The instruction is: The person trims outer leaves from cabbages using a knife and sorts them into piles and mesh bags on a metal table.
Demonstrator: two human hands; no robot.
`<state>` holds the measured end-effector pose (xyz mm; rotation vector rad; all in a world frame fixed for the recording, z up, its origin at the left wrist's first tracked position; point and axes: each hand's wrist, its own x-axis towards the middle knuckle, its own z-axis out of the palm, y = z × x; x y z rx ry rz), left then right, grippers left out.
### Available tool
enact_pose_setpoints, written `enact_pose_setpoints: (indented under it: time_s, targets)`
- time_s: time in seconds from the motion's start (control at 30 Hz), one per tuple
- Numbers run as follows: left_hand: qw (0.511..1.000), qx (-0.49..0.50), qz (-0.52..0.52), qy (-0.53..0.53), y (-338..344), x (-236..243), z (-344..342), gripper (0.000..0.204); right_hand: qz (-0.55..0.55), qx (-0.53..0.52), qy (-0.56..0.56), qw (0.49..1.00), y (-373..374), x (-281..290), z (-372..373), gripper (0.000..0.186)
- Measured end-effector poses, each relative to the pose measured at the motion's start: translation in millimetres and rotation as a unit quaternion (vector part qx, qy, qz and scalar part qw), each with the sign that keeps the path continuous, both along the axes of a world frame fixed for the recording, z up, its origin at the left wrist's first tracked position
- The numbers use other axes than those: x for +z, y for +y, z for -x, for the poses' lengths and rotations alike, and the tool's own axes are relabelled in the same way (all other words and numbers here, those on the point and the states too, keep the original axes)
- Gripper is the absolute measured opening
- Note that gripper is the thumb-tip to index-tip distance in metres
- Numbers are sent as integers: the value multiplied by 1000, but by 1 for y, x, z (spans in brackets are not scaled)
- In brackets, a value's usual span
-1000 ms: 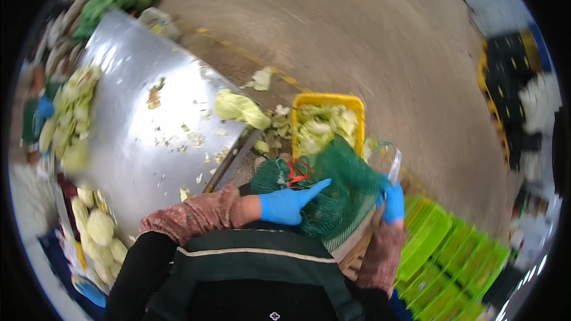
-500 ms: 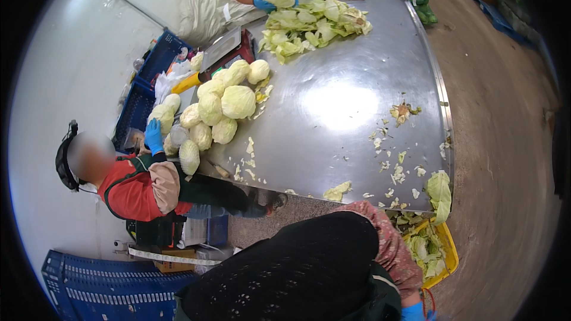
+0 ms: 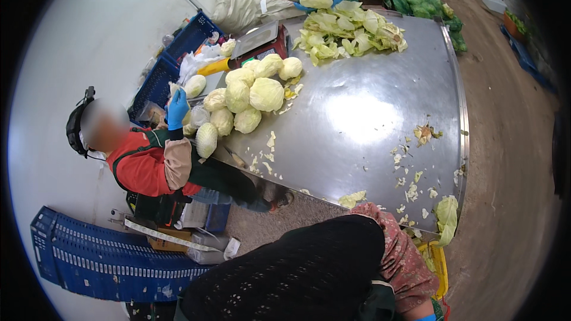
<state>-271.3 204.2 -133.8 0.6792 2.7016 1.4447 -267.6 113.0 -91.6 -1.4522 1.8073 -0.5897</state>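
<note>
Of my own arms only one pink floral sleeve (image 3: 407, 261) shows, at the lower right, and I take it for my right arm. A sliver of blue glove, my right hand (image 3: 426, 317), is cut off by the lower edge, so its fingers are hidden. Nearest to it are a bit of green fabric and a thin red cord (image 3: 447, 309). The yellow crate (image 3: 441, 267) stands just beyond the sleeve, partly covered by it. A loose cabbage leaf (image 3: 446, 217) hangs over the table corner above. My left hand is out of view.
Peeled cabbages (image 3: 266, 94) are piled on the steel table (image 3: 357, 160), with leaf scraps (image 3: 412, 192) around. At left, a co-worker in red (image 3: 140, 163) raises a gloved hand. Across, another holds a cabbage (image 3: 316, 1) beside a leaf heap (image 3: 351, 31). Blue crates (image 3: 113, 255) stand lower left.
The view has shifted, so the table sits lower and further right. My gloved hand has slipped almost out of view. The left co-worker's hand has risen off the cabbages.
</note>
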Motion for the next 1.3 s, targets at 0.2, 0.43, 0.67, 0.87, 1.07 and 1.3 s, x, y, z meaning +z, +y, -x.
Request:
enact_pose_setpoints:
  time_s: [0.2, 0.43, 0.67, 0.87, 1.07, 1.3]
  targets:
    - [1000, -8, 13, 16, -7, 0, 1, 24, -26, -39, 22, 999, 17, -18, 22, 22]
    - [999, -6, 28, 18, -11, -1, -1, 24, -63, -112, 25, 991, 60, -35, 44, 25]
    - [998, -28, 47, 20, -6, -7, -6, 23, -90, -218, 25, 972, 115, -48, 65, 28]
    - [993, -65, 95, 34, -13, -12, -23, 23, -117, -355, 33, 927, 194, -63, 91, 30]
    - [987, 79, 79, -117, -55, -28, -80, 21, -141, -437, 255, 851, 307, -45, 190, 33]
    - [756, 485, -233, -373, -69, -34, -124, 26, -155, -448, 15, 881, 304, 14, 161, 33]
